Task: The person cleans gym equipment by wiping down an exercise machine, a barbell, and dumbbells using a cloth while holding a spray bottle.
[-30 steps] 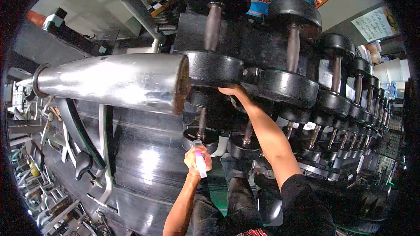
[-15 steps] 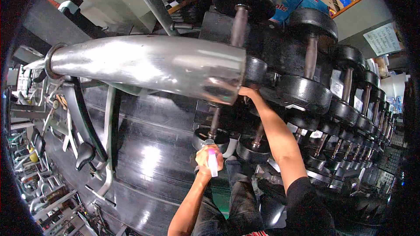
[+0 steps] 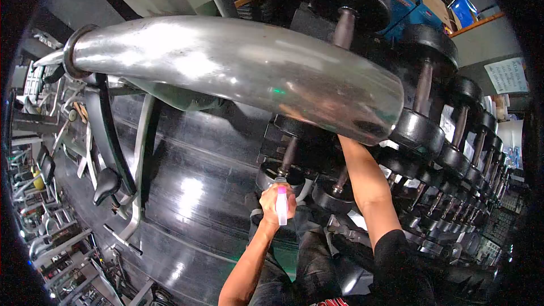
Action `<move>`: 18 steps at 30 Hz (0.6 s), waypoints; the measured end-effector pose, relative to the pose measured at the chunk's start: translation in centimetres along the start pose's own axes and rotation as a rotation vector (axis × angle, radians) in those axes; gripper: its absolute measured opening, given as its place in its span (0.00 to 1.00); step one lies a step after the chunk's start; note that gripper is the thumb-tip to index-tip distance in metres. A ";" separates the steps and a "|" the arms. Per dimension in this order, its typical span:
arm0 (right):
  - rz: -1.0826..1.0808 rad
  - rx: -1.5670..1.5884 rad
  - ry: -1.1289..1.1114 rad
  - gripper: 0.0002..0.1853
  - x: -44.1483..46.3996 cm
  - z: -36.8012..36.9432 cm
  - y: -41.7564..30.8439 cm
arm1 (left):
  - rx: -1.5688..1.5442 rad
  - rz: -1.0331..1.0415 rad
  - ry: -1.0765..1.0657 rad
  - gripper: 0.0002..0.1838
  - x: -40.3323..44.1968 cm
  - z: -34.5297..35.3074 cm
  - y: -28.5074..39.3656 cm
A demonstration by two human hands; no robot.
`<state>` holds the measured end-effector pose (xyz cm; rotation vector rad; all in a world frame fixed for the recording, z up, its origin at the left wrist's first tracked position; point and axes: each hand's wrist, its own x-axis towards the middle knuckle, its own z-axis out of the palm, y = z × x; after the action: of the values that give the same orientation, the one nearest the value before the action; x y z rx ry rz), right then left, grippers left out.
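Observation:
My left hand [image 3: 272,203] is closed round a spray bottle with a pink and white trigger head [image 3: 282,204], held low in front of my legs. A thick polished metal bar [image 3: 226,62], resembling a barbell sleeve, crosses the view close to the camera. My right forearm [image 3: 365,173] reaches forward beneath its right end, and that hand is hidden behind the metal. Around the right arm are black dumbbells on a rack, including a large one [image 3: 419,130] to its right. Another dumbbell [image 3: 290,156] lies just beyond my left hand.
Rows of dumbbells run off to the right. A padded exercise machine [image 3: 110,141] stands on the left, over a shiny dark floor [image 3: 181,192]. Cardboard boxes [image 3: 422,0] sit at the back, and a paper note [image 3: 506,75] hangs on the right wall.
The view has shifted, and the metal bar now reaches farther right, covering my right hand, which partly showed before. My left hand keeps its hold on the spray bottle.

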<state>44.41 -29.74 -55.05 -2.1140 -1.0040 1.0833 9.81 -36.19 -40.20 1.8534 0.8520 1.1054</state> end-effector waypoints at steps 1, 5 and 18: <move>0.002 0.011 0.017 0.26 -0.2 -0.1 0.1 | -0.003 -0.005 0.006 0.04 -0.1 0.1 0.0; -0.001 0.065 0.109 0.26 0.0 -1.1 -0.7 | 0.000 0.086 -0.027 0.07 0.2 0.0 -0.1; -0.207 0.037 -0.300 0.26 5.8 6.4 -5.7 | 0.053 0.047 -0.005 0.13 0.2 0.0 -0.3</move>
<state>39.21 -20.96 -56.69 -1.8042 -1.2980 1.3250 9.81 -35.83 -40.36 1.9277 0.8467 1.1166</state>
